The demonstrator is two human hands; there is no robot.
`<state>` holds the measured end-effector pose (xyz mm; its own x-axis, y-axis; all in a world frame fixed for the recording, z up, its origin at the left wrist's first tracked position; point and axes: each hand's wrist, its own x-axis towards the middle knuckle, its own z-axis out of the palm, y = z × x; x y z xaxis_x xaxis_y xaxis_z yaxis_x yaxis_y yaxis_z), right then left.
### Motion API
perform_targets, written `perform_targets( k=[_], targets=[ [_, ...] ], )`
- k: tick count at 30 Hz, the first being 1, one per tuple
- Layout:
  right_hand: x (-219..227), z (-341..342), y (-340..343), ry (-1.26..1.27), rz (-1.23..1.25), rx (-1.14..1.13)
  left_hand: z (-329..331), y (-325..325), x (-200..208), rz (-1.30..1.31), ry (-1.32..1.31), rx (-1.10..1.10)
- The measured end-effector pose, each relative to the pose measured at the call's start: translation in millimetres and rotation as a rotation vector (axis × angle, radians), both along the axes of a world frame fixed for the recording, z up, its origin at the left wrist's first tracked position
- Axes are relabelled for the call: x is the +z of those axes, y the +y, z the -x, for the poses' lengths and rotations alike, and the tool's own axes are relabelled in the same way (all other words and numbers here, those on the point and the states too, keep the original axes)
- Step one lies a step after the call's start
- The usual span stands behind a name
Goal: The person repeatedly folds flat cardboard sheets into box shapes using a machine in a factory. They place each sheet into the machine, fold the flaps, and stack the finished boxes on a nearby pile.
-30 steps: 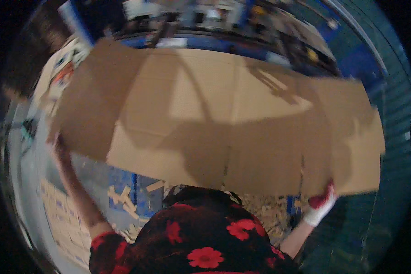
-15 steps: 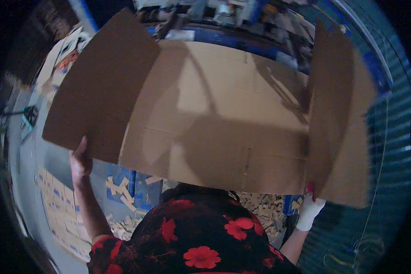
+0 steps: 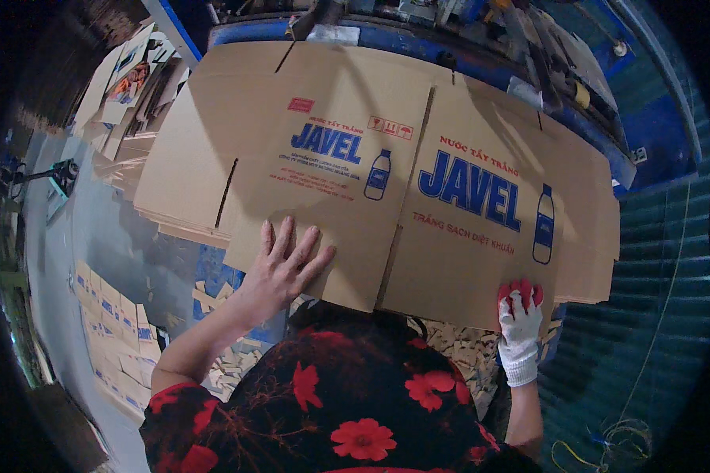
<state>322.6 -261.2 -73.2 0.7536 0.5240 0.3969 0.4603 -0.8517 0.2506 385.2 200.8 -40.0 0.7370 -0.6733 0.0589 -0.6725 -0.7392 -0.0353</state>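
A flat, unfolded cardboard carton [image 3: 335, 264] lies printed side up in front of me, with blue and red printing, bottle pictures and dark slots cut into its edges. Layered edges at its left and right show more cardboard sheets [image 3: 183, 231] under it. My bare left hand [image 3: 282, 268] rests on the carton's near left part, fingers spread flat. At the near right edge, my right hand [image 3: 521, 327] wears a white glove with red fingertips. Its fingers lie stretched over the top of the carton; the thumb is hard to see.
A blue machine [image 3: 386, 49] with dark metal parts runs along the far side. Cardboard scraps [image 3: 457, 347] lie below the near edge. Cardboard piles [image 3: 122, 110] stand far left, printed cartons [image 3: 118, 315] on the left floor. A corrugated green wall [image 3: 655, 252] closes the right; a cord [image 3: 615, 449] lies below.
The carton, held up by its edges with its plain side and raised flaps showing, now lies flat, printed side up. Both hands have moved onto its top, the left one inward.
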Motion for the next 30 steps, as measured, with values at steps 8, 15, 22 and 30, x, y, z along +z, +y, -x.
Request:
perform_targets(
  k=[8, 15, 22, 30],
  targets=[
    [-4, -2, -4, -0.008, -0.034, 0.034, -4, -4, -2, 0.001, -0.033, -0.012],
    [-6, -2, -6, 0.097, -0.044, 0.028, -5, -2, -14, 0.028, -0.049, -0.002],
    [3, -73, 3, -0.03, -0.053, 0.055, -65, 1, -8, 0.263, -0.109, 0.052],
    [14, -147, 12, 0.004, -0.031, 0.122, -140, 3, -18, 0.296, -0.213, 0.103]
  ],
)
